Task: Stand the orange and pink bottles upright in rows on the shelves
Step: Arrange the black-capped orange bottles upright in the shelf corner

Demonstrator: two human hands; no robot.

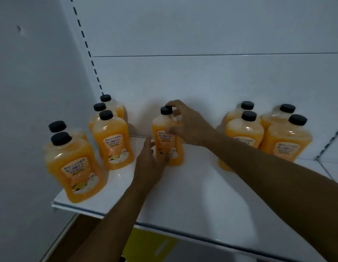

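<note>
Head view: white metal shelf (183,201) carries upright clear plastic bottles of orange liquid with black caps. Centre bottle (167,137) stands mid-shelf, near the back wall. Right hand (187,123) grasps its neck, fingers curled over the black cap (166,110). Left hand (151,163) lies against its lower left side, fingers fairly straight, blurred. Three-bottle cluster (112,137) far left, two (70,163) near left, four (266,133) on the right.

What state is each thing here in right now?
Middle bottle: upright, capped, held by both hands.
Left bottles: five, upright, capped.
Right bottles: four, upright, capped.
Left hand: touching the middle bottle's lower side.
Right hand: gripping its neck.
Shelf: holds all the bottles.
</note>
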